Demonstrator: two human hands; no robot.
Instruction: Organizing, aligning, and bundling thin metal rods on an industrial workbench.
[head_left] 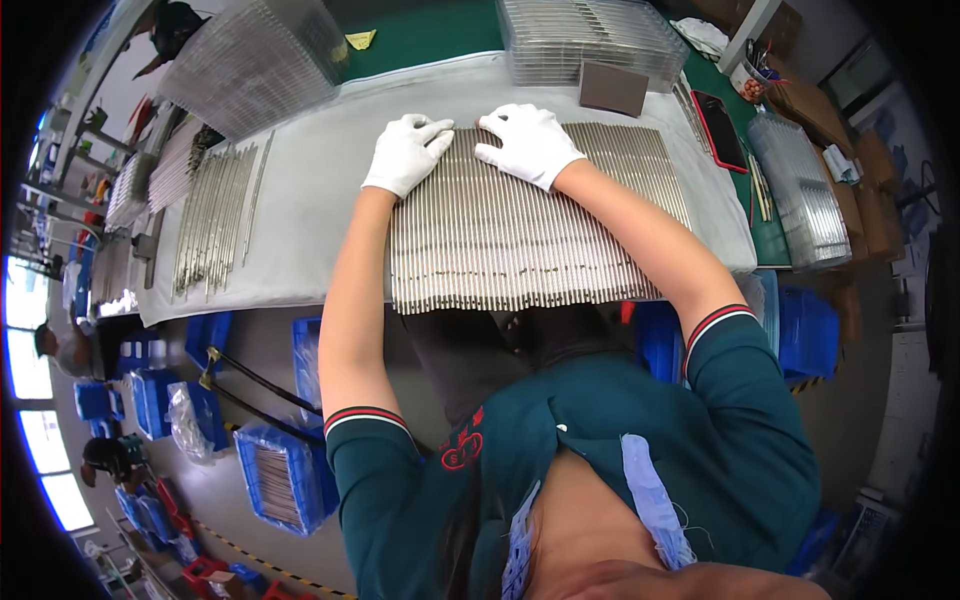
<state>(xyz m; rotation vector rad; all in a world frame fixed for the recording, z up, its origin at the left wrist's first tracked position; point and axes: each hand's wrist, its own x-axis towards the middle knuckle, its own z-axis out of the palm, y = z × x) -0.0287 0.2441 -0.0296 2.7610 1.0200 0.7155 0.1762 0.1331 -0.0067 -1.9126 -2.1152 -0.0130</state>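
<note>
A wide row of thin silvery metal rods lies side by side on the cloth-covered table in front of me, their near ends slightly overhanging its front edge. My left hand, in a white glove, rests at the far left corner of the row, with thumb and forefinger apart. My right hand, gloved too, lies over the far ends of the rods, right of the left hand, fingers spread. Neither hand has a rod lifted. Just beyond the row's far right part stands a flat grey-brown block.
Loose rods lie at the left on the white cloth. Clear plastic trays are stacked at back left and back right. A red-edged phone and a pen cup sit rightward. Blue bins stand below; other people are at far left.
</note>
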